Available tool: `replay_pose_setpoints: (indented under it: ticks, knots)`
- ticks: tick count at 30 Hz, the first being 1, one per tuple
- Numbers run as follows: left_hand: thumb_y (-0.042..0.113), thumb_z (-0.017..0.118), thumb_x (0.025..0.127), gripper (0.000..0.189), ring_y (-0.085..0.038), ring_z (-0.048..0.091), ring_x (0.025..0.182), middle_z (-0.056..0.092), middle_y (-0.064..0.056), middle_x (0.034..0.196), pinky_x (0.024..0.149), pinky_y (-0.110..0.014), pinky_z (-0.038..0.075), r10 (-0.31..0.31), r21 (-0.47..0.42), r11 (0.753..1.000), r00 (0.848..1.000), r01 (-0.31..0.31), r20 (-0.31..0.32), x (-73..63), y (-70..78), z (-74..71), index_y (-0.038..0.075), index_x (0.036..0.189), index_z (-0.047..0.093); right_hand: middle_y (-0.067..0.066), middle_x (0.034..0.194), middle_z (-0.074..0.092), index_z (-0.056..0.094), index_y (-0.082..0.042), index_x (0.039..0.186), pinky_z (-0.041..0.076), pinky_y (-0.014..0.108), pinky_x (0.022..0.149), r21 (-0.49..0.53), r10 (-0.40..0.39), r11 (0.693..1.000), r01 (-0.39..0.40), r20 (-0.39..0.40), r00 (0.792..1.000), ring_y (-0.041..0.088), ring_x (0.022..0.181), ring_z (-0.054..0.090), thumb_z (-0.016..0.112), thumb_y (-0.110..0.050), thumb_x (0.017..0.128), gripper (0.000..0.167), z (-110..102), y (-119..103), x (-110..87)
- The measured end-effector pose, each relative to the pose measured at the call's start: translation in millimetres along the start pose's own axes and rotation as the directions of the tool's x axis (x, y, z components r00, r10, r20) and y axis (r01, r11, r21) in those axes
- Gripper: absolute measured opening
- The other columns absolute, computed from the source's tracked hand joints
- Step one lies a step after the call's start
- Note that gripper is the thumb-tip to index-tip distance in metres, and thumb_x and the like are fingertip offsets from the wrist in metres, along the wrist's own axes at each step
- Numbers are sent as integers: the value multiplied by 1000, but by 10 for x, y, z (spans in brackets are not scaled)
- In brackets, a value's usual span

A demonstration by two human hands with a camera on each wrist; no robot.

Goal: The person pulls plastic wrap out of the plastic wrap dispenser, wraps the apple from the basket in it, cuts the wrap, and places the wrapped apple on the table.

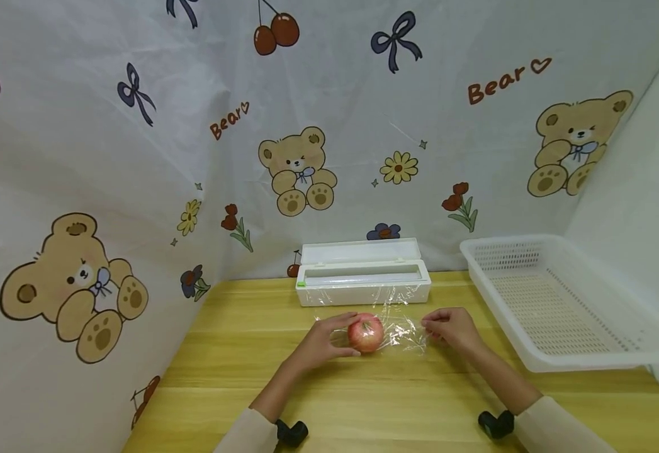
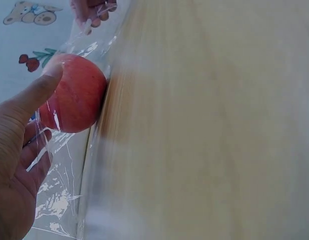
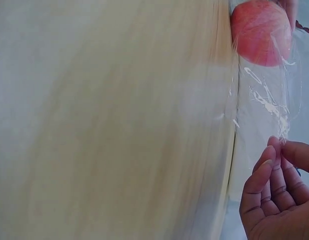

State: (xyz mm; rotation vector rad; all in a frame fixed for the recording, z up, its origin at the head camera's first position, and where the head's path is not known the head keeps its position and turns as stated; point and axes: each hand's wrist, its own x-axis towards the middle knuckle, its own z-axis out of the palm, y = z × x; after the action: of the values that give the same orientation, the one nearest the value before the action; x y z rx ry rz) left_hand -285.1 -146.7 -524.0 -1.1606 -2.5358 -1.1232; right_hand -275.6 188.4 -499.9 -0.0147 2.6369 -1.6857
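A red apple (image 1: 366, 333) sits on the wooden table, with clear plastic wrap (image 1: 405, 332) over it and spread out to its right. My left hand (image 1: 319, 343) grips the apple from its left side. In the left wrist view the thumb (image 2: 47, 82) presses the film against the apple's skin, while the other fingers are partly behind the film. To the right, my right hand (image 1: 455, 328) pinches the edge of the wrap between thumb and fingertips (image 3: 274, 145). The film stretches from that pinch back to the apple.
Behind the apple stands a white wrap dispenser box (image 1: 363, 292) with its lid (image 1: 360, 251) raised. A white perforated plastic basket (image 1: 501, 314) lies at the right. A bear-printed cloth (image 1: 340, 94) hangs along the back and left of the wooden table (image 1: 363, 402).
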Motion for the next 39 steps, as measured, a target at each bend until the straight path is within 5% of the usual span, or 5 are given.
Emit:
replay_pose_setpoints:
  ticks: [16, 22, 27, 34, 39]
  knots:
    - [22, 88, 79, 69, -24, 54, 134, 59, -6, 143, 105, -37, 49, -33, -83, 996, 998, 29, -44, 15, -12, -6, 6, 141, 60, 19, 90, 74, 70, 12, 112, 60, 34, 64, -27, -102, 995, 100, -54, 993, 29, 77, 70, 68, -14, 99, 29, -201, -106, -66]
    - [24, 87, 80, 69, -24, 54, 134, 59, -6, 143, 105, -35, 49, -37, -75, 997, 998, 34, -46, 15, -35, 17, 8, 141, 61, 18, 114, 73, 69, 3, 125, 57, 20, 81, -141, -346, 934, 329, -119, 931, 31, 101, 70, 71, -21, 97, 37, -177, -328, -162]
    - [25, 87, 80, 70, -25, 55, 133, 59, -7, 143, 105, -37, 49, -33, -43, 999, 998, 31, -55, 7, -17, 8, 7, 142, 59, 16, 124, 70, 66, -1, 131, 57, 29, 92, -105, -479, 877, 469, -94, 873, 37, 110, 68, 77, -19, 93, 44, -62, -515, -240]
    - [25, 87, 81, 71, -23, 53, 135, 58, -5, 144, 109, -40, 46, -39, -28, 999, 998, 37, -52, 2, -1, 9, 8, 143, 58, 11, 132, 67, 63, -11, 139, 53, 53, 98, -127, -542, 835, 536, -13, 841, 36, 118, 65, 83, -21, 87, 56, 98, -583, -282]
    - [25, 87, 80, 71, -23, 55, 133, 59, -5, 143, 108, -38, 47, -24, -29, 999, 997, 22, -68, -7, -19, 34, 8, 142, 59, 12, 133, 66, 62, -8, 140, 52, 51, 99, -82, -551, 830, 552, 37, 834, 35, 120, 64, 82, -22, 87, 58, 221, -567, -280]
